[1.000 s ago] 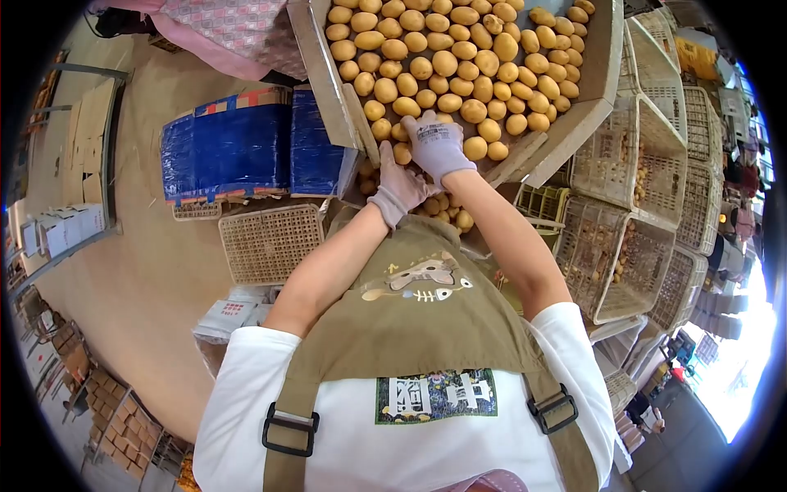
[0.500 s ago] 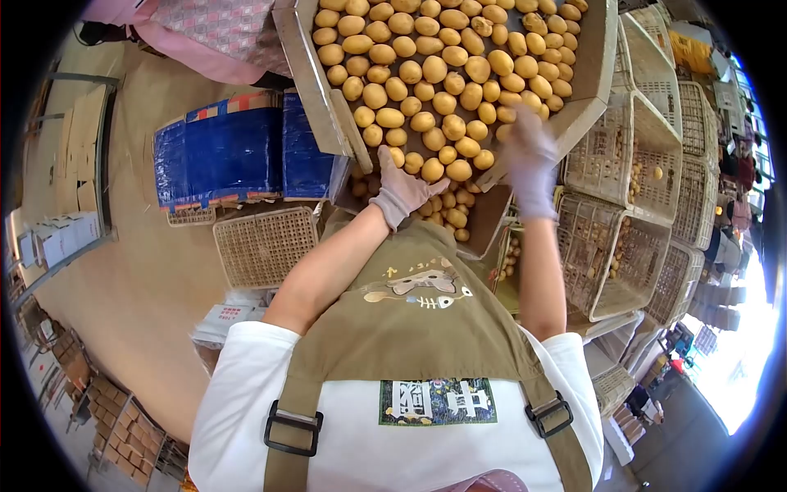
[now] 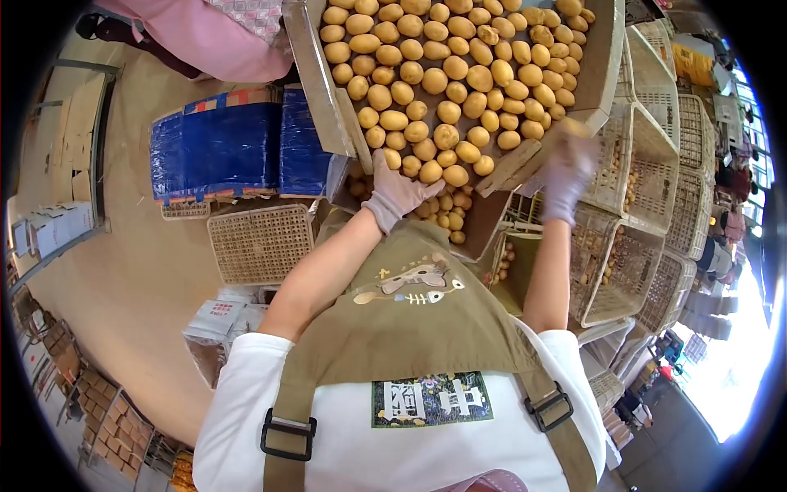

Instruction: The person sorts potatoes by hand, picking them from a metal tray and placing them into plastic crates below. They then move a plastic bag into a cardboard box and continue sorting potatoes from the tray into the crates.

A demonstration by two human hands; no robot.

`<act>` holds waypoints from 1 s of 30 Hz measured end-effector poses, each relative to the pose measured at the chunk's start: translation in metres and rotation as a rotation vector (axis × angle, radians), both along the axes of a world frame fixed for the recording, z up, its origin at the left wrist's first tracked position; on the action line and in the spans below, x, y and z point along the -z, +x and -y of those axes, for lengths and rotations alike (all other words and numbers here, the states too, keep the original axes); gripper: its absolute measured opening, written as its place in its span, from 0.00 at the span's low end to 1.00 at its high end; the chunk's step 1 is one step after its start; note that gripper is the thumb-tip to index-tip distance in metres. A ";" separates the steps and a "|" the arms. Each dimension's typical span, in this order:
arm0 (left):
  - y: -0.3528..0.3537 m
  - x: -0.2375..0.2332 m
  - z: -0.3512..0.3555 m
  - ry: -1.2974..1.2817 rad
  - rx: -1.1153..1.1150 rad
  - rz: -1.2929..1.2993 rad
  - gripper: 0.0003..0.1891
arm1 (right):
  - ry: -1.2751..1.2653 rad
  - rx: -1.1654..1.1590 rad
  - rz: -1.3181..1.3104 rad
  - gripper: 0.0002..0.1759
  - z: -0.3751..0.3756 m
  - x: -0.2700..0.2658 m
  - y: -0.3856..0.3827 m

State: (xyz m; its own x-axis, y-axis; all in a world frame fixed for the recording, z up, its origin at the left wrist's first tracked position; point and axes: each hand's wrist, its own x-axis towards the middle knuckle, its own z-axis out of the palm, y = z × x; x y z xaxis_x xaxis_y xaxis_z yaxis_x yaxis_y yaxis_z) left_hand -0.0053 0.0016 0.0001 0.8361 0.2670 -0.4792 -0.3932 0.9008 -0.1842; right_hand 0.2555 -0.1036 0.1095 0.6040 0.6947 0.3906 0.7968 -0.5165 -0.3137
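Yellow round potatoes point(image 3: 447, 135) are heaped in a broad, slanted, board-walled tray point(image 3: 316, 74) that fills the picture at 12 o'clock. The left hand point(image 3: 398, 190), clad in a pale grey knitted glove, is laid at the tray's lower lip, at 6 o'clock of the heap. Its fingers are spread loosely over the nearest potatoes and none is seen enclosed. Just below that lip, smaller potatoes are gathered in a brown cardboard box point(image 3: 485, 220). The right hand point(image 3: 566, 174), gloved alike, is raised at 3 o'clock of the tray, beside its lower right corner and over the beige plastic lattice baskets point(image 3: 648, 156) stacked there. It is blurred, so whether anything is held in it cannot be told. A blue wrapped bundle with taped edges point(image 3: 234, 152) lies at 9 o'clock of the tray, and a flat beige lattice crate point(image 3: 261, 243) is set just beneath it. A pink garment of another person point(image 3: 217, 37) is seen at 11 o'clock.
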 end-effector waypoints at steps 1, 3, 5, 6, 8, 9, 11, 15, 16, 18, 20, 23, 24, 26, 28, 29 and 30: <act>0.003 0.001 0.000 -0.124 -0.006 -0.020 0.42 | 0.063 0.316 -0.134 0.20 0.024 -0.013 0.015; 0.008 0.002 0.000 -0.073 -0.003 -0.013 0.41 | 0.044 0.306 0.195 0.24 0.033 -0.014 0.019; 0.011 0.006 0.003 0.054 0.029 0.001 0.45 | -0.053 -0.052 0.027 0.28 0.015 -0.007 -0.010; 0.011 0.005 0.002 0.057 0.044 -0.004 0.45 | -0.153 -0.184 0.041 0.27 -0.009 -0.012 -0.035; 0.009 0.002 -0.001 0.065 0.068 -0.017 0.45 | -0.464 -0.316 -0.116 0.19 -0.024 0.013 -0.062; 0.006 0.001 -0.003 -0.009 0.046 0.022 0.39 | -0.595 -0.279 -0.324 0.17 -0.024 0.031 -0.054; 0.004 -0.001 -0.004 -0.088 0.038 -0.005 0.40 | -0.481 -0.123 -0.357 0.16 -0.065 0.017 -0.039; 0.001 0.003 0.000 -0.135 0.005 -0.049 0.42 | -0.373 -0.089 -0.137 0.19 -0.157 0.022 -0.010; 0.001 0.002 -0.001 -0.129 0.002 -0.069 0.43 | -0.565 -0.021 -0.118 0.20 -0.178 0.029 -0.006; -0.002 0.008 -0.002 -0.100 0.007 -0.018 0.43 | -0.641 0.010 -0.178 0.26 -0.193 0.018 -0.013; -0.002 0.008 -0.002 -0.056 0.020 -0.011 0.43 | -0.556 -0.017 -0.265 0.29 -0.185 0.015 -0.008; -0.004 0.010 -0.001 -0.097 0.021 0.011 0.42 | -0.102 -0.299 -0.164 0.31 -0.133 0.014 -0.010; -0.004 0.012 -0.002 -0.102 0.022 0.025 0.42 | -0.043 -0.482 -0.047 0.31 -0.115 0.005 -0.006; -0.002 0.013 -0.002 -0.076 0.023 0.038 0.41 | -0.295 -0.679 0.283 0.32 -0.087 -0.050 0.019; 0.000 0.006 -0.001 -0.063 0.020 0.038 0.41 | 0.068 -0.319 -0.107 0.33 -0.070 -0.057 0.079; 0.003 0.003 -0.001 -0.078 0.036 -0.010 0.41 | 0.024 -0.007 0.204 0.31 -0.063 -0.069 0.107; 0.003 0.004 -0.001 -0.044 0.046 0.010 0.40 | -0.019 0.308 0.516 0.30 -0.061 -0.081 0.125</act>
State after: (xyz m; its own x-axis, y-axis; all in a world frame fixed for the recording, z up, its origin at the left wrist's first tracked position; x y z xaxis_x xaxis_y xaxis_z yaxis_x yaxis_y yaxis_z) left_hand -0.0020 0.0028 -0.0043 0.8518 0.2067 -0.4814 -0.3493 0.9089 -0.2277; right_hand 0.3804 -0.0429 0.1909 0.5143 0.5280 0.6758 0.6568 -0.7492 0.0855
